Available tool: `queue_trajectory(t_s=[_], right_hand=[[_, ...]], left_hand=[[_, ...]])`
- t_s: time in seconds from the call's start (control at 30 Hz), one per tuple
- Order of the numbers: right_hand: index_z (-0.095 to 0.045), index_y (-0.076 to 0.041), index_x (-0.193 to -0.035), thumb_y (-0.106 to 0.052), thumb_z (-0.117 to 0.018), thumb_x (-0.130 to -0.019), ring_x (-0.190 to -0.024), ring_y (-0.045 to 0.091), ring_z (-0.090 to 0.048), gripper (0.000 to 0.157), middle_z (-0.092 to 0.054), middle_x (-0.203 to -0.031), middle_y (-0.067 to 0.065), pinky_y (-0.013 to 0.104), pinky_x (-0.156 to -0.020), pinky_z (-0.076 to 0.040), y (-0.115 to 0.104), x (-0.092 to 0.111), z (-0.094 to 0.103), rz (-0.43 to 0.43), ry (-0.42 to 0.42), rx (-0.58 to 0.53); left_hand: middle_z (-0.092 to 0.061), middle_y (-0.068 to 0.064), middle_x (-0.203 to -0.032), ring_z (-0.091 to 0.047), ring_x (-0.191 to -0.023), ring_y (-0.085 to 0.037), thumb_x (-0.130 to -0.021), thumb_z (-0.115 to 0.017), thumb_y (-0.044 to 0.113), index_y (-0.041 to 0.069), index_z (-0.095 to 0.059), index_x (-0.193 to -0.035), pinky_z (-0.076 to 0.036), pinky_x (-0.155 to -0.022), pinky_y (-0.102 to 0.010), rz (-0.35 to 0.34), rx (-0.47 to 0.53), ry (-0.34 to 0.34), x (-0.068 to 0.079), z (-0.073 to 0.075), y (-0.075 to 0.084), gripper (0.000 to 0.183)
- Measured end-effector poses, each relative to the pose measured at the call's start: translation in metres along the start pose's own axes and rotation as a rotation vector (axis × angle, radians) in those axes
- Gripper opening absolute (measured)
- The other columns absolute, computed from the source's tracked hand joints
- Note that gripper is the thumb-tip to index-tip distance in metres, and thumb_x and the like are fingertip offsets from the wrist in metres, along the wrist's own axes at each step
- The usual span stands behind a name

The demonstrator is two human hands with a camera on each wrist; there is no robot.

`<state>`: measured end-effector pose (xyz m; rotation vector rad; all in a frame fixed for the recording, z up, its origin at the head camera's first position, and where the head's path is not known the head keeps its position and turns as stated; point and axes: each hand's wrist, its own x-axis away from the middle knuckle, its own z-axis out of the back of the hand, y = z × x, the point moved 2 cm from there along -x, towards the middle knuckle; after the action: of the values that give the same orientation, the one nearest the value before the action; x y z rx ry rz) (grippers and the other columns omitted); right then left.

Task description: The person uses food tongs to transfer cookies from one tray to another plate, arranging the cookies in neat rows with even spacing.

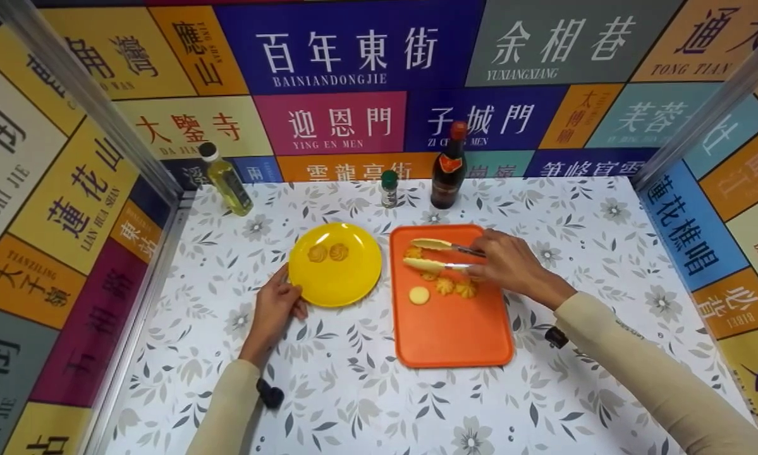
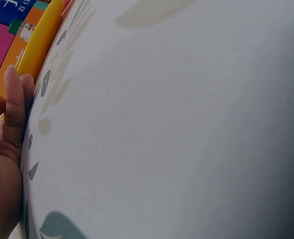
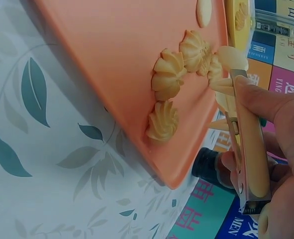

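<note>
My right hand grips a pair of tongs with pale yellow tips and metal arms. The tips hang over the upper left of an orange tray, spread around a cookie partly hidden by them. Several ridged, piped cookies lie on the tray, with a smooth round cookie nearby. To the left is a yellow plate bearing two swirled cookies. My left hand rests on the table at the plate's lower left, its fingers touching the rim.
Along the back wall stand an oil bottle with a black cap, a small green-capped jar and a dark red-capped bottle. Panels with printed signs enclose the back and sides of the flower-patterned table.
</note>
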<state>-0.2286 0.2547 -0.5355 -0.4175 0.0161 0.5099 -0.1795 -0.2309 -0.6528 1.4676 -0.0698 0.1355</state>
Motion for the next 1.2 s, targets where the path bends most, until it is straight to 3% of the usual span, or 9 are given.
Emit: queue_trajectory(t_s=[0.67,1.2], right_hand=[[-0.078,-0.001,-0.101,-0.037,-0.094,-0.089,-0.076,0.027,-0.061,0.042,-0.065,-0.090,0.010,0.049,-0.067,-0.055,0.0013,-0.0029,-0.0031,-0.021,-0.016,0.014],[-0.080,0.000,-0.105,-0.038,-0.094,-0.090,-0.077,0.026,-0.060,0.043,-0.068,-0.092,0.012,0.046,-0.068,-0.054,0.0020,-0.0038,-0.0035,-0.020,-0.024,-0.004]], left_hand=[[-0.070,-0.029,-0.079,-0.067,-0.055,-0.027,-0.110,-0.064,0.007,0.008,-0.036,-0.172,-0.062,-0.053,-0.033,-0.015,0.049,-0.006,0.0013,-0.0016,0.0006,0.068],[-0.071,-0.028,-0.078,-0.068,-0.056,-0.028,-0.110,-0.063,0.008,0.011,-0.037,-0.172,-0.062,-0.052,-0.034,-0.027,0.032,-0.009,0.0004,-0.0004,-0.0012,0.067]])
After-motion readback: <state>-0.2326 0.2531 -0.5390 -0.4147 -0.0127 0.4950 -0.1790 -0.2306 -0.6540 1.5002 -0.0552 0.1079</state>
